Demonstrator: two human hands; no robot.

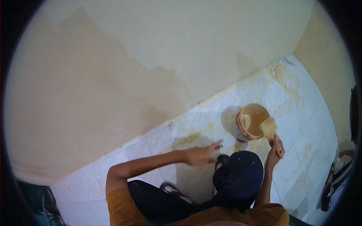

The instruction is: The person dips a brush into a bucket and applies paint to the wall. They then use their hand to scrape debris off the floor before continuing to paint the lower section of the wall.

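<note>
My right hand grips the handle of a wide, flat paintbrush. Its tan-coated head rests over the near right rim of a round bucket. The bucket stands upright on the floor, its inner wall smeared beige and its outside marked in red and white. My left hand is held out in front of my body with its fingers apart and nothing in them. Between both arms my bent knee in dark cloth shows, with a sandal farther left.
A pale wall with a large darker beige patch rises ahead. White floor tiles carry yellowish splashes and crumbs, thickest toward the corner. Dark items with cords lie at lower left; dark cloth with white stripes lies at right.
</note>
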